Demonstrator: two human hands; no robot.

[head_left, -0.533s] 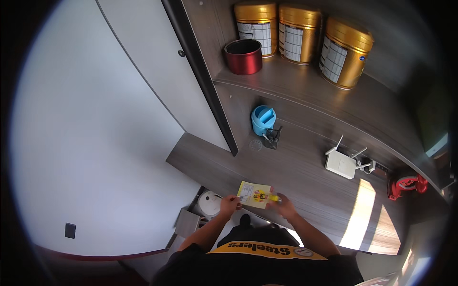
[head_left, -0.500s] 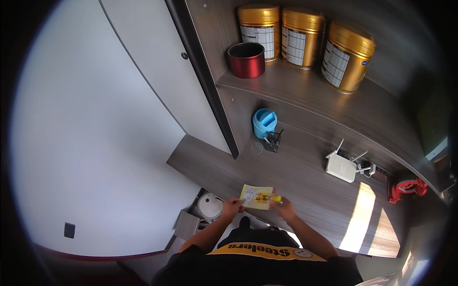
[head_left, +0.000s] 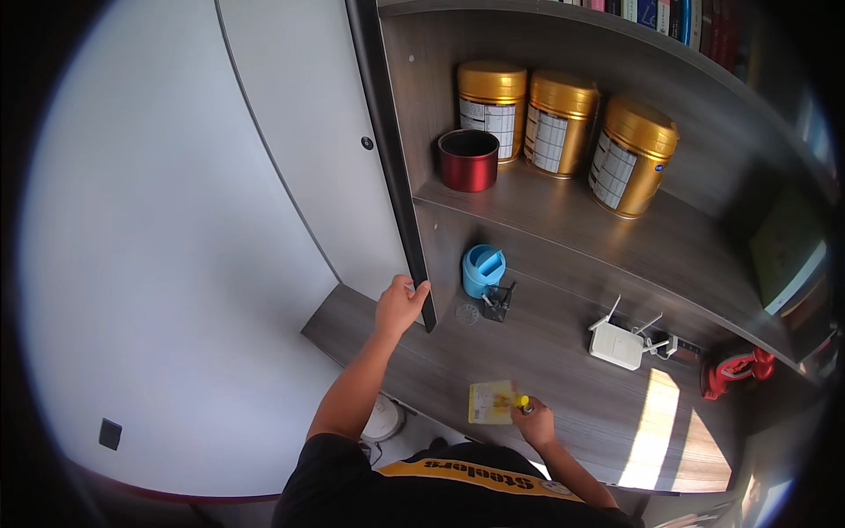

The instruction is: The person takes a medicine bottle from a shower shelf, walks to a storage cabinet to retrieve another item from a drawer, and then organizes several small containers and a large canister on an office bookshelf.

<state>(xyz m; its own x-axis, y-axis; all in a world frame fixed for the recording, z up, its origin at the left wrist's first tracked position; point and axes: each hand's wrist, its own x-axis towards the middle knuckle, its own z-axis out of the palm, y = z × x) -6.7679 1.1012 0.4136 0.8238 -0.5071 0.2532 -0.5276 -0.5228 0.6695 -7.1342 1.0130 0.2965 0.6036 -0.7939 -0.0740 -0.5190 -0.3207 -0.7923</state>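
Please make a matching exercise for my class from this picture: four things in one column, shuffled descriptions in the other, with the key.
1. Packet
2. Left hand
3. Red pot
4. Router

A. In front of a gold tin
B. White, with antennas
C. Held in the right hand
D. At the dark door edge

Pairs: 1-C, 2-D, 3-A, 4-B

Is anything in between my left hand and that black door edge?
Nothing visible: your left hand appears to touch the black door edge. The blue bin stands beyond it, to the right, not in between.
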